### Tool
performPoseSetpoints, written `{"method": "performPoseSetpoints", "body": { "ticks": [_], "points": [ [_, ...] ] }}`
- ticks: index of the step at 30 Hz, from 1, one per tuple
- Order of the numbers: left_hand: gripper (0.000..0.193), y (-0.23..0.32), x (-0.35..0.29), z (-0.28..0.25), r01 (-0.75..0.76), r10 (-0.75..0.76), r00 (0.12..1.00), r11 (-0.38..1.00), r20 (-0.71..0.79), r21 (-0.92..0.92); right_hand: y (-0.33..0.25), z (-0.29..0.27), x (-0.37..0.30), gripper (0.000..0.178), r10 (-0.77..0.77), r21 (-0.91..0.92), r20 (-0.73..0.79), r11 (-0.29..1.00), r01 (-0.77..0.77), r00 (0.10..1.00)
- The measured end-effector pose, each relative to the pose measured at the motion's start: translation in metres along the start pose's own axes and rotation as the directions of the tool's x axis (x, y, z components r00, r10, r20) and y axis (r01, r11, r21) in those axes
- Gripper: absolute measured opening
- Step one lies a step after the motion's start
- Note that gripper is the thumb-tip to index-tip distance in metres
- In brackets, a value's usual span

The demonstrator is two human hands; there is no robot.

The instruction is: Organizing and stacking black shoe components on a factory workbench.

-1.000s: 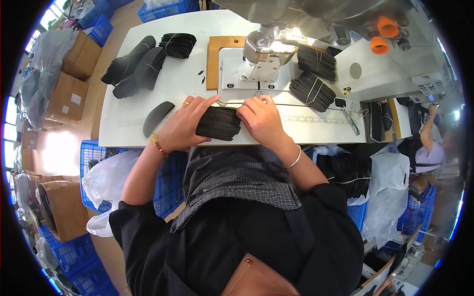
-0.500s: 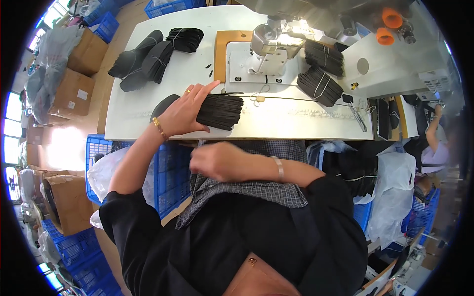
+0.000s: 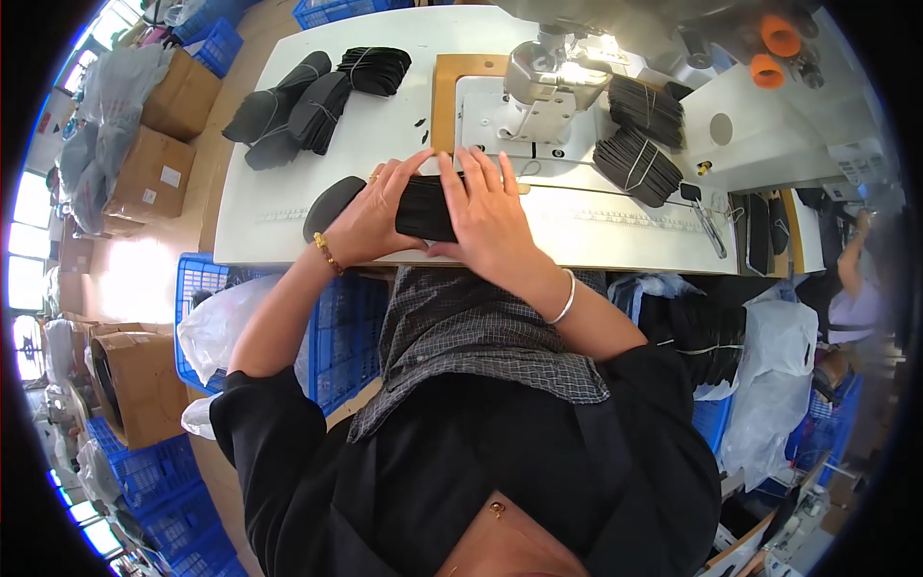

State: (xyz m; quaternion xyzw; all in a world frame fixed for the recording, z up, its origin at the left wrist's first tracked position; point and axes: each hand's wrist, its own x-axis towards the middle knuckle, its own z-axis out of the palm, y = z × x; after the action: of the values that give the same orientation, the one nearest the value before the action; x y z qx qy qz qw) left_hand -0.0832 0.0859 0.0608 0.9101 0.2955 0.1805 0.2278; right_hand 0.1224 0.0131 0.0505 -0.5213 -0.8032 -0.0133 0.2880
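Observation:
A thick stack of flat black fabric pieces (image 3: 424, 208) lies on the white sewing table (image 3: 615, 240), near its front edge. My left hand (image 3: 373, 219) grips it across the middle, thumb on the near side and fingers over the far side. The stack's rounded grey-black end (image 3: 333, 204) sticks out left of that hand. My right hand (image 3: 492, 223) clasps the right end, fingers stretched over the far side and thumb at the near side. The fingers partly hide the stack. Beyond it stands the sewing machine head (image 3: 550, 77) on its light metal plate.
Tied black bundles (image 3: 312, 111) lie at the table's back left, others (image 3: 635, 165) right of the machine. Metal snips or tweezers (image 3: 710, 223) rest at the right. Below are a blue crate (image 3: 344, 332) and plastic bags (image 3: 779, 375). Another person (image 3: 850, 274) is at far right.
My right hand has come up from my lap onto the stack's right end. My left hand stays on the stack. The whole view has shifted slightly.

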Motion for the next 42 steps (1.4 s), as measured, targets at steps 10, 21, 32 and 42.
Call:
{"method": "performPoseSetpoints", "body": {
  "ticks": [10, 21, 32, 42],
  "points": [
    [0.087, 0.007, -0.023, 0.03, 0.026, -0.336, 0.918, 0.579, -0.21, -0.815, 0.04, -0.02, 0.014, 0.093, 0.041, 0.374, 0.484, 0.893, -0.249, 0.874],
    [0.043, 0.025, -0.007, 0.067, 0.175, -0.519, 0.708, 0.785, -0.478, -0.594, 0.035, -0.01, 0.007, 0.107, -0.077, 0.099, 0.361, 0.994, 0.044, 0.929],
    [0.039, 0.036, -0.009, 0.065, 0.171, -0.462, 0.693, 0.852, -0.554, -0.496, 0.042, -0.004, 0.003, 0.109, -0.144, 0.164, 0.271, 0.981, 0.102, 0.952],
    [0.049, 0.035, -0.014, 0.066, 0.235, -0.314, 0.773, 0.949, -0.552, -0.212, 0.041, -0.005, 0.011, 0.095, -0.136, 0.271, 0.352, 0.962, 0.038, 0.926]
  ]
}}
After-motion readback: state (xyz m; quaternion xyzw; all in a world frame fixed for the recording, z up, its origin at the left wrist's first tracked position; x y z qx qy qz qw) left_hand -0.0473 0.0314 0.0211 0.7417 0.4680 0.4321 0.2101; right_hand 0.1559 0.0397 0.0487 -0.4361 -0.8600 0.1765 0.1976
